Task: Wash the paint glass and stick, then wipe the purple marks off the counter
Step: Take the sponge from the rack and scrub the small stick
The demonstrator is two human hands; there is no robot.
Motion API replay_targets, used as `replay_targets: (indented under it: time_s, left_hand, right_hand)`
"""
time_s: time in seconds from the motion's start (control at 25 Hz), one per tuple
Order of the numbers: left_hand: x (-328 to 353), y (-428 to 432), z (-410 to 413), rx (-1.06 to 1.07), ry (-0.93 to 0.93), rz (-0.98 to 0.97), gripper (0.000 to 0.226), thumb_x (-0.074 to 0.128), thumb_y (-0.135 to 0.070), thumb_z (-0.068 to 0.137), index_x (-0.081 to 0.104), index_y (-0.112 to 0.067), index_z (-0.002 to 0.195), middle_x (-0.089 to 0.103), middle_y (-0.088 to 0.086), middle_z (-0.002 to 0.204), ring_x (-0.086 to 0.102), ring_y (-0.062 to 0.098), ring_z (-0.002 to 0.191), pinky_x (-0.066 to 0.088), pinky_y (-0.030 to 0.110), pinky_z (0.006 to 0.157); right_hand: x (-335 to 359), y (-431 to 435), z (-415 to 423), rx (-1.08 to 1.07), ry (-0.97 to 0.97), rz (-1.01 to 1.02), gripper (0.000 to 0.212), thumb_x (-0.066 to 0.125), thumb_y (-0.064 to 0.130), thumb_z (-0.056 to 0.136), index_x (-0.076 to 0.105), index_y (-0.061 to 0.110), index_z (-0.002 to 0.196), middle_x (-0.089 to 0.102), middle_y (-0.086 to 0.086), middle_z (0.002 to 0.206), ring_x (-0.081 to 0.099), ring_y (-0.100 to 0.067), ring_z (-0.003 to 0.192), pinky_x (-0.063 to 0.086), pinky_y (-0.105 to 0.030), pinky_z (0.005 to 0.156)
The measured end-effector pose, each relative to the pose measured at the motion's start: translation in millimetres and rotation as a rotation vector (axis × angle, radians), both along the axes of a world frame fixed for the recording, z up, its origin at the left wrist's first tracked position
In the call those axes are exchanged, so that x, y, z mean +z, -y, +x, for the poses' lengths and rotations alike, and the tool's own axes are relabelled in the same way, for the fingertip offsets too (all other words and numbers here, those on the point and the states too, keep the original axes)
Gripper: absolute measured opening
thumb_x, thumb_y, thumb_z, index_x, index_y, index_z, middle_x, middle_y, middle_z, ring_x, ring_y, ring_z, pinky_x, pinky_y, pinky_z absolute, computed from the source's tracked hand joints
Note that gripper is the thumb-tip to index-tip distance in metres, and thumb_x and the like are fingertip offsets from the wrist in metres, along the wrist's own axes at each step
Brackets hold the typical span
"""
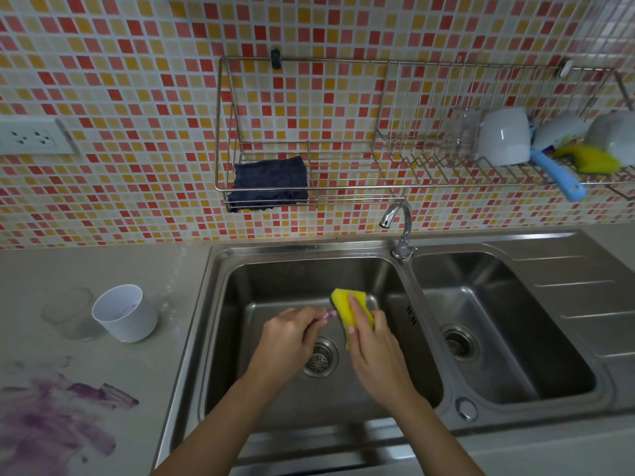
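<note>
Over the left sink basin [275,280], my left hand [288,338] grips a thin stick [330,314] whose purple-stained tip pokes out toward the sponge. My right hand [374,352] holds a yellow sponge [343,300] with a dark scouring side, folded against the stick's tip. A clear glass [70,314] stands on the counter to the left, next to a white cup [125,312] with faint purple inside. Purple paint smears [51,417] cover the counter's near left part.
The tap [400,221] stands between the two basins, with no water visibly running. A wall rack [343,187] holds a dark blue cloth [269,183] and, at right, white cups, a blue-handled brush [556,176] and another yellow sponge. A wall socket [31,137] is at the left.
</note>
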State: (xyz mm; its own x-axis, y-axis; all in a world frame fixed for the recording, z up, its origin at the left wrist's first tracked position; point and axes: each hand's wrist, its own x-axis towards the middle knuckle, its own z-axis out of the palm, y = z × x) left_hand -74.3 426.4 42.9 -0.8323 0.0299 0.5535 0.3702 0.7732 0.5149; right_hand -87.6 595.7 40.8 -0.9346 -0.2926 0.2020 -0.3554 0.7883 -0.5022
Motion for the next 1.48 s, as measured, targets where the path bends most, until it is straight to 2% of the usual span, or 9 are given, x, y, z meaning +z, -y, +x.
replay_targets:
  time_s: [0.16, 0.32, 0.44, 0.6, 0.84, 0.96, 1.08, 1.24, 1.48]
  left_hand:
    - [-4.2, -0.1, 1.6, -0.019, -0.096, -0.128, 0.026, 0.053, -0.028, 0.085, 0.074, -0.012, 0.087, 0.073, -0.002, 0.076, 0.067, 0.014, 0.066, 0.053, 0.026, 0.055]
    - [-9.0, 0.3, 2.2, -0.057, -0.201, -0.198, 0.02, 0.052, -0.026, 0.089, 0.068, -0.013, 0.093, 0.072, 0.002, 0.073, 0.065, 0.017, 0.062, 0.053, 0.025, 0.052]
    - [-11.5, 4.2, 2.3, -0.066, -0.245, -0.249, 0.022, 0.053, -0.021, 0.089, 0.07, -0.009, 0.095, 0.072, 0.004, 0.079, 0.065, 0.018, 0.065, 0.054, 0.027, 0.056]
    - [-18.1, 6.7, 6.6, -0.085, -0.231, -0.284, 0.023, 0.062, -0.01, 0.08, 0.065, -0.01, 0.103, 0.071, 0.005, 0.084, 0.063, 0.016, 0.071, 0.055, 0.028, 0.062]
    - [-16.6, 6.4, 6.5, -0.064, -0.184, -0.278, 0.019, 0.058, -0.012, 0.082, 0.071, -0.007, 0.095, 0.072, 0.005, 0.083, 0.066, 0.017, 0.069, 0.055, 0.028, 0.059]
    - [-10.8, 5.6, 4.4, -0.04, -0.124, -0.129, 0.021, 0.056, -0.021, 0.085, 0.073, -0.008, 0.091, 0.072, 0.002, 0.08, 0.065, 0.014, 0.068, 0.053, 0.026, 0.061]
    - [-8.0, 3.4, 7.5, 0.002, 0.061, 0.059, 0.022, 0.058, -0.029, 0.085, 0.072, -0.013, 0.091, 0.073, -0.002, 0.08, 0.068, 0.009, 0.07, 0.055, 0.025, 0.063]
    - [3.5, 0.4, 2.4, 0.126, 0.483, 0.688, 0.005, 0.069, -0.015, 0.083, 0.073, -0.015, 0.086, 0.072, -0.005, 0.074, 0.065, 0.0, 0.066, 0.053, 0.025, 0.071]
    - [10.8, 2.2, -1.1, 0.189, 0.584, 0.868, 0.008, 0.065, -0.008, 0.084, 0.071, -0.008, 0.089, 0.071, -0.001, 0.079, 0.062, 0.0, 0.069, 0.048, 0.015, 0.068]
  right_hand:
    - [-1.4, 0.4, 3.0, 0.045, 0.007, -0.018, 0.053, 0.023, 0.041, 0.097, 0.015, 0.03, 0.148, 0.037, 0.0, 0.104, 0.052, -0.02, 0.08, 0.035, -0.029, 0.068]
    - [-0.4, -0.4, -0.8, -0.027, 0.075, -0.011, 0.051, 0.028, 0.034, 0.099, 0.014, 0.029, 0.148, 0.04, -0.005, 0.109, 0.054, -0.027, 0.087, 0.033, -0.032, 0.069]
    - [-0.5, -0.4, 1.0, 0.042, 0.003, 0.027, 0.052, 0.026, 0.036, 0.098, 0.013, 0.029, 0.148, 0.04, -0.003, 0.107, 0.048, -0.018, 0.079, 0.032, -0.029, 0.069]
    - [-3.0, 0.7, 4.3, 0.018, 0.074, 0.004, 0.052, 0.026, 0.036, 0.098, 0.012, 0.029, 0.148, 0.038, -0.004, 0.107, 0.054, -0.025, 0.085, 0.038, -0.032, 0.071]
    - [-4.7, -1.8, -1.0, -0.049, 0.092, 0.041, 0.054, 0.029, 0.034, 0.098, 0.013, 0.026, 0.149, 0.036, -0.003, 0.101, 0.055, -0.027, 0.081, 0.035, -0.032, 0.066]
    - [-3.2, 2.8, 1.6, 0.055, -0.004, 0.042, 0.055, 0.025, 0.039, 0.097, 0.014, 0.023, 0.149, 0.035, -0.001, 0.101, 0.048, -0.02, 0.074, 0.034, -0.029, 0.066]
    - [-6.7, -2.4, -1.2, -0.059, 0.027, 0.032, 0.054, 0.029, 0.034, 0.098, 0.015, 0.022, 0.149, 0.037, -0.004, 0.103, 0.051, -0.023, 0.075, 0.033, -0.029, 0.065]
    - [-13.5, -7.6, -0.8, 0.03, -0.066, 0.065, 0.059, 0.021, 0.04, 0.092, 0.022, 0.02, 0.147, 0.044, -0.007, 0.106, 0.042, -0.014, 0.07, 0.037, -0.026, 0.064]
    - [-19.3, -12.0, 7.6, 0.046, -0.03, -0.009, 0.059, 0.016, 0.046, 0.092, 0.01, 0.029, 0.148, 0.034, 0.0, 0.11, 0.045, -0.012, 0.078, 0.039, -0.026, 0.071]
